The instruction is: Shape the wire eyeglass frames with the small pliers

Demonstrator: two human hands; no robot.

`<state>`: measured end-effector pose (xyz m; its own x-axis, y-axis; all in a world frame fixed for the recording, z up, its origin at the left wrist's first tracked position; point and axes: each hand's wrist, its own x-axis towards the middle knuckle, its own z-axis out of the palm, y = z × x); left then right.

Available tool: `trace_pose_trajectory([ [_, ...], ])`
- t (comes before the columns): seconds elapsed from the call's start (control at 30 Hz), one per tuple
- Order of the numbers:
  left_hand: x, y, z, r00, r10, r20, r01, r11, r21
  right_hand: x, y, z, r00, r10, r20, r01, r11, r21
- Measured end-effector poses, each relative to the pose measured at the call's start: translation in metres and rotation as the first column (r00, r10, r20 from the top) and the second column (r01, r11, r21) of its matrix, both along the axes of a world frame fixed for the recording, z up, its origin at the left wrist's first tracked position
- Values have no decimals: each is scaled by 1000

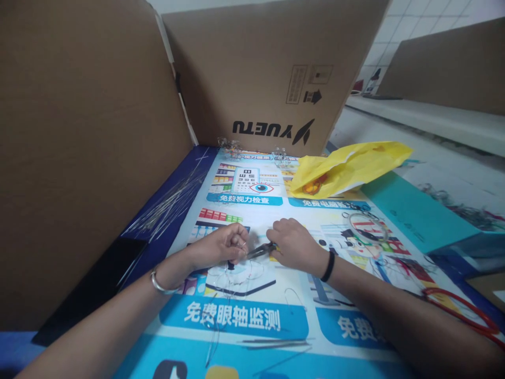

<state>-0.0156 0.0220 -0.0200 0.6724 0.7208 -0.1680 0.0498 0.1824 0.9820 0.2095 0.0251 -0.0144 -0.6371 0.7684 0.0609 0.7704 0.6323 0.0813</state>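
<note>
Near the middle of the printed mat (292, 326), my left hand (226, 243) pinches a thin wire piece (242, 245) between its fingers. Facing it, my right hand (294, 245) is wrapped round a pair of pliers (260, 251). The dark jaws of the pliers point left and reach the fingertips of my left hand, at the wire. Thin, bent wires (236, 284) lie on the mat just below my left hand. Whether the jaws grip the wire is too small to tell.
Cardboard panels (252, 68) stand at the back and left. Straight wires (169, 205) lie at the left. A yellow bag (355, 166) sits at the back right, near a teal box (422, 216). A red cord loop (461, 310) lies by my right forearm.
</note>
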Motion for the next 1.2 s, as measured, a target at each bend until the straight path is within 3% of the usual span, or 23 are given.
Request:
trace_pose_trajectory([
  [0.33, 0, 0, 3, 997, -76, -18, 76, 997, -16, -4, -3, 4, 999, 32, 37, -34, 996, 82],
  [0.93, 2, -1, 5, 995, -64, -71, 67, 997, 40, -7, -7, 4, 999, -29, 21, 28, 998, 54],
  [1.2, 3, -2, 7, 993, -111, -33, 111, 994, 4, -4, -2, -2, 997, 71, -2, -71, 994, 87],
])
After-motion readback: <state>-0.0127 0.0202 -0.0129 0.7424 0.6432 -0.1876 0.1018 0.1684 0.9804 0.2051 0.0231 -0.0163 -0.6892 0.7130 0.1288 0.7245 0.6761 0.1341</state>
